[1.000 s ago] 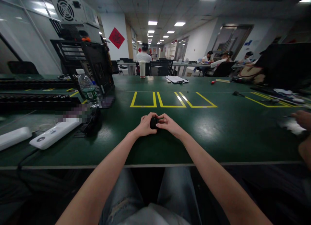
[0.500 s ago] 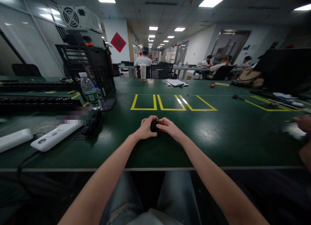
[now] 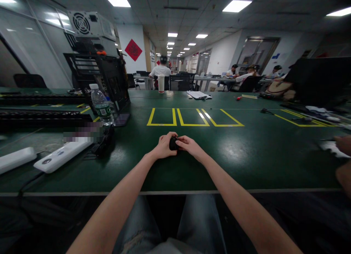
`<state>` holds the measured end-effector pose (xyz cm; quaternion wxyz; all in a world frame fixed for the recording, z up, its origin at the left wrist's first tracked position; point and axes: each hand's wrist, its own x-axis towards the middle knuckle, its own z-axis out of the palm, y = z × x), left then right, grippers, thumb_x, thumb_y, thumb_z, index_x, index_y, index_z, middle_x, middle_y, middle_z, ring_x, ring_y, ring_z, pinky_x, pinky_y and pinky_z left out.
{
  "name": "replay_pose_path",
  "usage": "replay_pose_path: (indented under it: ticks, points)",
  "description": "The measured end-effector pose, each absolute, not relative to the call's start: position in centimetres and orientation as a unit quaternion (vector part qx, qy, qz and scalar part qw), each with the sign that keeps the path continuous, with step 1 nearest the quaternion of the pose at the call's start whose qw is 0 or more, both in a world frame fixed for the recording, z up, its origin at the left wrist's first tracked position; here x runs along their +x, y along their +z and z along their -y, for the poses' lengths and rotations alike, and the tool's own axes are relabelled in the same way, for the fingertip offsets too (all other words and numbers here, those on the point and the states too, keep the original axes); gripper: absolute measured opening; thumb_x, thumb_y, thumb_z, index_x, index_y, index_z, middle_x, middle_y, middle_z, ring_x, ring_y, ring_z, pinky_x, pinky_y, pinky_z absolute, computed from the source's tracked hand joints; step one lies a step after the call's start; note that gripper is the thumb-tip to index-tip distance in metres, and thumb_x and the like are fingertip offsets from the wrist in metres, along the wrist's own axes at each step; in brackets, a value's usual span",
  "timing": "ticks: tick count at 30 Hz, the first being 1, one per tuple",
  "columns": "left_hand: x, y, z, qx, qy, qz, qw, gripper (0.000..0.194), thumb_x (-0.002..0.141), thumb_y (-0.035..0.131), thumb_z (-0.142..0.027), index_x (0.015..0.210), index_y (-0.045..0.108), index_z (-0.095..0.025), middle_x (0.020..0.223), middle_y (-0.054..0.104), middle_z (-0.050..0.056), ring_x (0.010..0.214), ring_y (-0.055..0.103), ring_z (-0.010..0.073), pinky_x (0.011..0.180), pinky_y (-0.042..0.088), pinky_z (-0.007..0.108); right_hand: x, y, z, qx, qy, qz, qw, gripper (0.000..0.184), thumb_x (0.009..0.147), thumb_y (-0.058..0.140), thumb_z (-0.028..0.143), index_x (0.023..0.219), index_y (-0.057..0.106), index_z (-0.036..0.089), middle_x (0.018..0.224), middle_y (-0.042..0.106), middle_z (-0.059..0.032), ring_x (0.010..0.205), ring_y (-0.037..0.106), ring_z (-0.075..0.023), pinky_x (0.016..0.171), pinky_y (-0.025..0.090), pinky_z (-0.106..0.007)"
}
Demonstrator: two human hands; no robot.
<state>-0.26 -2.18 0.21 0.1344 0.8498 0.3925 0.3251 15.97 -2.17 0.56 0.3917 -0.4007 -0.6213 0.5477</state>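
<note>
fingers [image 3: 172, 133] of the left hand [image 3: 163, 147] still curl round a small black thing [image 3: 172, 143], right hand [image 3: 192, 146] still pinching its side; nothing's really changed, so probably same step.

the green tabletop [image 3: 260, 159] looks smooth and glossy. in front of the clear plastic bottle [image 3: 101, 103] lies a white plastic strip [image 3: 59, 157]; above the bottle, a metal fan box [image 3: 91, 24]; right of it, white paper [image 3: 199, 95].

Left hand [image 3: 163, 147] and right hand [image 3: 191, 146] holding small black object [image 3: 172, 143], green table [image 3: 177, 175] beneath
</note>
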Motion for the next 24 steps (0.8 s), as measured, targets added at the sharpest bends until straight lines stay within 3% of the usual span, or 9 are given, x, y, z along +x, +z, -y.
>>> replay_pose_path:
  ticks: [6,12,20,24]
  points:
    - [-0.22,0.33,2.28,0.847,0.326,-0.395,0.142,0.060,0.055,0.060,-0.018,0.107,0.032,-0.025,0.105,0.043,0.000,0.103,0.041,0.0209,0.093,0.024,0.037,16.68,1.11,2.53,-0.363,0.525,0.671,0.376,0.036,0.060,0.066,0.025,0.091,0.047,0.021,0.094,0.054,-0.0015,0.093,0.051,-0.0163,0.083,0.041,-0.036]
    - [-0.31,0.61,2.41,0.850,0.322,-0.390,0.147,0.058,0.056,0.059,-0.018,0.108,0.033,-0.025,0.105,0.043,0.000,0.104,0.041,0.0212,0.094,0.022,0.038,16.34,1.00,2.52,-0.373,0.538,0.646,0.392,0.026,0.069,0.057,0.035,0.088,0.047,0.021,0.093,0.054,-0.0024,0.090,0.052,-0.0160,0.077,0.045,-0.036]
    - [-0.32,0.47,2.37,0.847,0.332,-0.386,0.149,0.058,0.056,0.059,-0.018,0.106,0.033,-0.025,0.104,0.043,0.000,0.103,0.040,0.0212,0.093,0.023,0.038,16.46,0.52,1.90,-0.394,0.541,0.639,0.379,0.031,0.066,0.060,0.034,0.092,0.050,0.019,0.098,0.053,-0.0048,0.090,0.052,-0.0169,0.078,0.044,-0.038]
    - [-0.29,0.26,2.22,0.846,0.333,-0.390,0.148,0.059,0.055,0.060,-0.019,0.107,0.033,-0.025,0.104,0.043,0.000,0.102,0.041,0.0214,0.093,0.024,0.039,16.55,0.70,2.09,-0.372,0.528,0.660,0.385,0.033,0.061,0.065,0.028,0.088,0.050,0.019,0.090,0.055,-0.0019,0.087,0.052,-0.0154,0.082,0.041,-0.037]
